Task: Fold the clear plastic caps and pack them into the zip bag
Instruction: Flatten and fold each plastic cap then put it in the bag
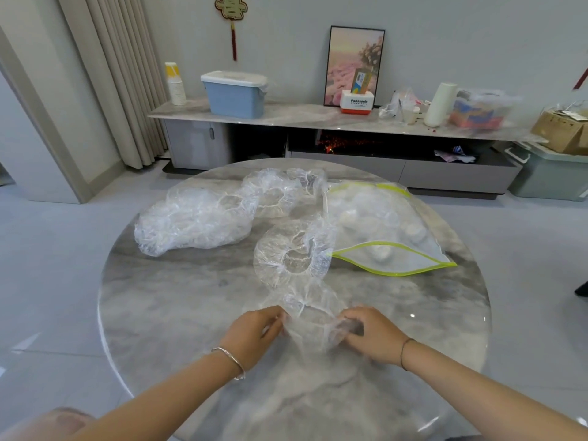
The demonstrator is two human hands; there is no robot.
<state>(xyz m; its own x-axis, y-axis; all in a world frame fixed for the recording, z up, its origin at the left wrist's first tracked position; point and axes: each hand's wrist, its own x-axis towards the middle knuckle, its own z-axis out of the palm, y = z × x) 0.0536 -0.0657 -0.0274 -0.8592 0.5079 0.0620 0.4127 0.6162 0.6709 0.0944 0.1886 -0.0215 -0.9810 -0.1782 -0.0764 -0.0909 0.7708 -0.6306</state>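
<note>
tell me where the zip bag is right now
In the head view the zip bag lies flat on the right far part of the round table, beyond the right hand, its green-edged mouth open beside a loose clear cap.

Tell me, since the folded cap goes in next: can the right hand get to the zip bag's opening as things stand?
Probably yes. The zip bag lies on the right hand's side with its opening gaping toward the person; only bare table lies between. The hand is gripping a cap, though.

Your table (pixel 191 313) is glossy grey marble, smooth and reflective. The caps (pixel 197 218) are thin, crinkly clear plastic. The bag (pixel 397 259) is smooth clear plastic, green-edged. Your bangle (pixel 234 361) looks metal.
</note>
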